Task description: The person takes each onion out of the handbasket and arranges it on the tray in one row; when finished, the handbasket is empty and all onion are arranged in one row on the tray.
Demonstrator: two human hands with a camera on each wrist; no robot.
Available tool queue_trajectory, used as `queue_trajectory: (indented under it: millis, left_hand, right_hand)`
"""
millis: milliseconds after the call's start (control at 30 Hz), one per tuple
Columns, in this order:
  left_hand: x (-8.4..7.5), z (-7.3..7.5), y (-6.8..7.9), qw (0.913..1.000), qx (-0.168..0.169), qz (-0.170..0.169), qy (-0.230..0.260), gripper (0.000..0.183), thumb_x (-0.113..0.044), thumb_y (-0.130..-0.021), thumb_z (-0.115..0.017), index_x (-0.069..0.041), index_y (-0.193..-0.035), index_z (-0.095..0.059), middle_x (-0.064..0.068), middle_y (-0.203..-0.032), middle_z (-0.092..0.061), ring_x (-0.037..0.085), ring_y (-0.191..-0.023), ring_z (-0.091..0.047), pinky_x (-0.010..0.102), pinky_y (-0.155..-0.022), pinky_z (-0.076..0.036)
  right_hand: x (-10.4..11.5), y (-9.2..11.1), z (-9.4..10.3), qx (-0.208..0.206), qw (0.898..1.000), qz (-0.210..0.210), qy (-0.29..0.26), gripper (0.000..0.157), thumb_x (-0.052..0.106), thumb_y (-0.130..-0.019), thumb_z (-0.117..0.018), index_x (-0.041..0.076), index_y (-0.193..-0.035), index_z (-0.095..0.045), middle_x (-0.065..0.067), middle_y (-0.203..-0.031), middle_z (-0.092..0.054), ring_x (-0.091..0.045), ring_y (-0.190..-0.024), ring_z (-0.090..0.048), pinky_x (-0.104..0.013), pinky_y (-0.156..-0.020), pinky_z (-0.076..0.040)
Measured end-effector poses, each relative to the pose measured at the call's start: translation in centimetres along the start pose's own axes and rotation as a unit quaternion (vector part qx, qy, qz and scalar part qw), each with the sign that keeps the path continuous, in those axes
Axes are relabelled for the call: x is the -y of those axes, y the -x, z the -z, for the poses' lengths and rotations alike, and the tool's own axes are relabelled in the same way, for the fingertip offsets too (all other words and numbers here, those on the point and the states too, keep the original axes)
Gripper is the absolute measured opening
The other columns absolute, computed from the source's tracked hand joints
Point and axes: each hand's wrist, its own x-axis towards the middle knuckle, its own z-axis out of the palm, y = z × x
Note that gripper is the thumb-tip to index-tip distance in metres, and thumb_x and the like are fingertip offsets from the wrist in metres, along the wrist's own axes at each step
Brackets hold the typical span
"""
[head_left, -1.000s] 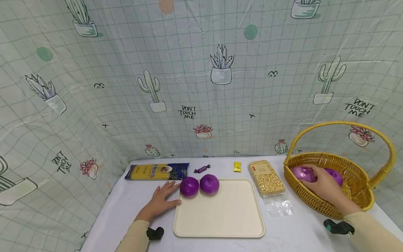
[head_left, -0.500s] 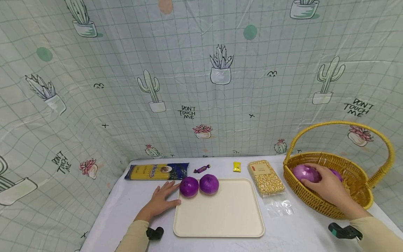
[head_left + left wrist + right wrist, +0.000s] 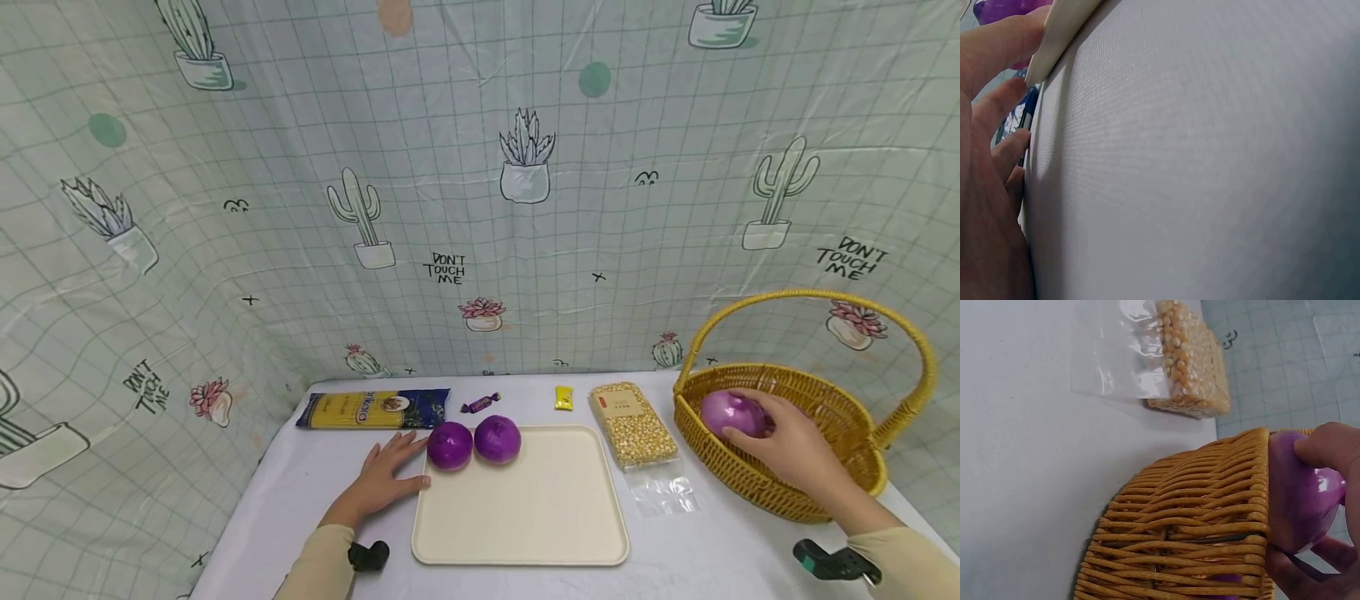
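1. Your right hand [image 3: 787, 442] is gripping a purple onion [image 3: 726, 414], fingers curled, at the rim of the basket [image 3: 750, 477].
2. Your left hand [image 3: 378, 481] is lying fingers spread, thumb touching the tray [image 3: 540, 504].

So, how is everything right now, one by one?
Tray: lying flat
Left onion: resting on the tray
Right onion: resting on the tray
Basket: upright, handle up
Held onion: gripped at the basket's rim
Right hand: gripping that onion
Left hand: fingers spread, thumb at tray's edge
Corn packet: lying flat
Yellow-and-blue packet: lying flat
Purple sweet: wrapped, ends twisted
Small yellow packet: lying flat
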Motion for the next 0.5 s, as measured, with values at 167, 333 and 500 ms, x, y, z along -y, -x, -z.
queue_trajectory:
  millis: [167,333,500]
  left_hand:
    - [0.0,0.0,0.0,1.0000,0.000,0.002,-0.001,0.074,-0.045,-0.091,-0.073,-0.012,-0.152,-0.049,0.019,-0.162,-0.033,0.043,-0.153,-0.017,0.063,-0.123,0.002]
    - [0.0,0.0,-0.1,1.0000,0.001,0.004,0.000,0.074,-0.045,-0.090,-0.073,-0.013,-0.152,-0.049,0.019,-0.162,-0.033,0.042,-0.153,-0.016,0.063,-0.123,0.002]
    - [0.0,0.0,0.0,1.0000,0.001,0.000,0.001,0.073,-0.044,-0.091,-0.073,-0.012,-0.152,-0.049,0.020,-0.162,-0.033,0.043,-0.153,-0.016,0.064,-0.122,0.002]
  right_hand:
    - [0.3,0.2,0.2,-0.007,1.000,0.009,-0.002,0.069,0.040,-0.094,-0.074,-0.001,-0.142,-0.049,-0.041,-0.134,-0.045,-0.063,-0.113,-0.050,-0.073,-0.083,-0.051]
    - [0.8,0.6,0.4,-0.012,1.000,0.015,-0.003,0.069,0.040,-0.093,-0.075,-0.001,-0.142,-0.049,-0.040,-0.133,-0.046,-0.062,-0.111,-0.051,-0.073,-0.082,-0.052]
    - [1.5,0.9,0.3,-0.023,0.999,0.032,-0.014,0.067,0.037,-0.091,-0.078,0.002,-0.141,-0.052,-0.037,-0.133,-0.048,-0.061,-0.111,-0.053,-0.072,-0.081,-0.053]
